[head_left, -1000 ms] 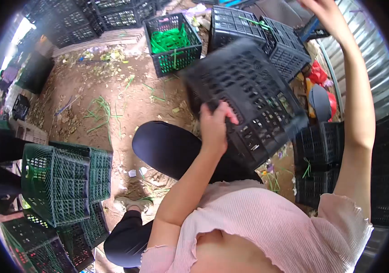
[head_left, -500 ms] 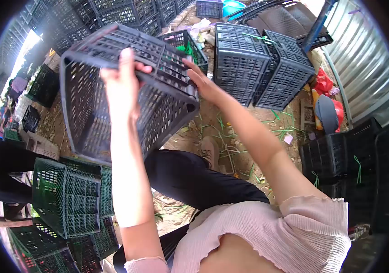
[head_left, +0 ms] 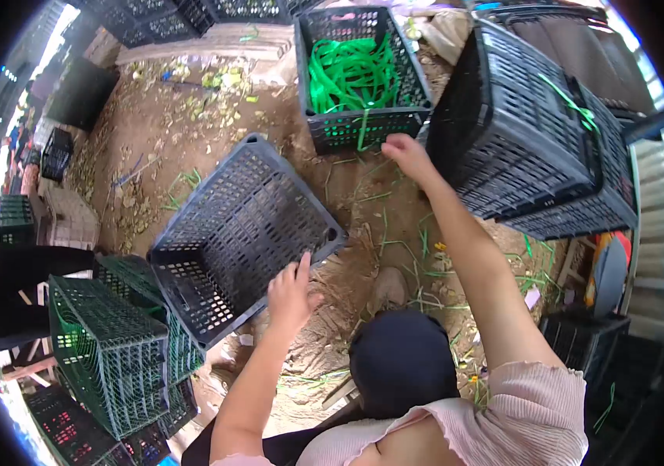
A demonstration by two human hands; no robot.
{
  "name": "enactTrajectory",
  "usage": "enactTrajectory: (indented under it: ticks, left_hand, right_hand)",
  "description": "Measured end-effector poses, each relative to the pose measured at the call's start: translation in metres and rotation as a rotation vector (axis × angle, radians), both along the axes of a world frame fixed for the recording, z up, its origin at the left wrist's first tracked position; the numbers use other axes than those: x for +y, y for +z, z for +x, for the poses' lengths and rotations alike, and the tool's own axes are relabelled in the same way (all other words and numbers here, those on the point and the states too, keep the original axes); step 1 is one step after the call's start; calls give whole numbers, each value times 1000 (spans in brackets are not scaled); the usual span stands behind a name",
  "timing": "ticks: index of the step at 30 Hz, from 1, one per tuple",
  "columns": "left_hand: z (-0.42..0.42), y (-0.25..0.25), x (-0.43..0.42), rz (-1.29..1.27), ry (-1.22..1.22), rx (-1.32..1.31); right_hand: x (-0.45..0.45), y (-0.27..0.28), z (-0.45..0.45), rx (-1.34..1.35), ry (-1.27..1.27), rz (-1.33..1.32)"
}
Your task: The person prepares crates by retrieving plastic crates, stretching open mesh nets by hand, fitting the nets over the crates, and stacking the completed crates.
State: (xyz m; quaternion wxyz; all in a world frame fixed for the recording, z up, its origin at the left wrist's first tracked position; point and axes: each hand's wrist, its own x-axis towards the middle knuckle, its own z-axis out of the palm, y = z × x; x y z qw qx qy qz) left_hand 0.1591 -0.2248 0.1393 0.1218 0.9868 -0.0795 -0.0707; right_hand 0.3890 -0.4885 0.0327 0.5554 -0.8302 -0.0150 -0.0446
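A black plastic crate (head_left: 240,221) lies tilted on the ground in front of me, its open side facing me. My left hand (head_left: 291,297) is at its near rim, fingers apart and not gripping it. Beyond it stands a smaller black crate (head_left: 367,123) filled with a tangle of green plastic straps (head_left: 353,74); one strap hangs over its front wall. My right hand (head_left: 409,155) reaches to the near right corner of that crate, fingers loosely bent, with nothing visible in them. Whether the fingertips touch the crate is unclear.
Two black crates tied with green strap (head_left: 537,132) stand at right. Green-netted crates (head_left: 114,349) are stacked at left. More crates (head_left: 153,27) line the back. Strap scraps and leaves litter the dirt floor (head_left: 145,155). A corrugated metal wall (head_left: 658,225) runs along the right.
The large black crate, held up in both hands before, now lies on the ground at left. Both hands have let go; the right has moved over to the crate of green straps.
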Motion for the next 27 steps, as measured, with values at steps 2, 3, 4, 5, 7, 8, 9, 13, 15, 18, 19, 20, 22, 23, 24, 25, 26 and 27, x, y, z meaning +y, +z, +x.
enactTrajectory:
  ticks: [2, 3, 4, 5, 7, 8, 9, 13, 15, 18, 19, 20, 22, 23, 24, 25, 26, 27]
  left_hand:
    - [1, -23, 20, 35, 121, 114]
    - [4, -24, 21, -7, 143, 46]
    - [5, -25, 21, -6, 139, 59]
    - [3, -25, 21, -7, 132, 70]
    - [-5, -12, 13, -38, 132, 215]
    - [-13, 0, 1, -60, 118, 270]
    - [-26, -1, -9, -124, 46, 276]
    - [-58, -11, -42, -208, -118, 370]
    - [-59, -13, -37, -311, -61, 312]
    - [-59, -18, -26, -408, -11, 238]
    - [-60, -18, -22, -427, -3, 227]
    - [-59, -20, -18, -443, 8, 208]
    - [-65, -27, -18, -410, 2, 299]
    - [-68, -30, -19, -389, -4, 325]
    - [-67, -34, -21, -362, -11, 346]
    - [-68, -37, -22, -332, -15, 366]
    - [-72, -39, -23, -326, -11, 382]
    - [-75, -41, -25, -318, -2, 395]
  right_hand:
    - [31, 5, 43, 91, 22, -343]
    - [46, -4, 53, 183, 47, -244]
    - [59, -11, 62, 266, 67, -146]
    - [73, -17, 65, 281, 82, -85]
    - [87, -14, 53, 246, 210, -53]
    - [89, -3, 40, 270, 213, -404]
    - [84, -3, 32, 266, 303, -498]
    - [25, 35, 11, 63, 1241, -1014]
    - [-5, 65, -32, 254, 1413, -1119]
    - [-41, 78, -84, 760, 1382, -1405]
    - [-39, 91, -83, 764, 1271, -1398]
    - [-36, 102, -76, 754, 1160, -1391]
    - [-28, 111, -62, 727, 962, -1366]
    - [-23, 108, -58, 722, 872, -1340]
    - [-11, 87, -13, 109, 1087, -1330]
    - [15, 82, 29, -299, 765, -958]
    - [45, 85, 68, -324, 521, -744]
    - [69, 78, 110, -357, 397, -667]
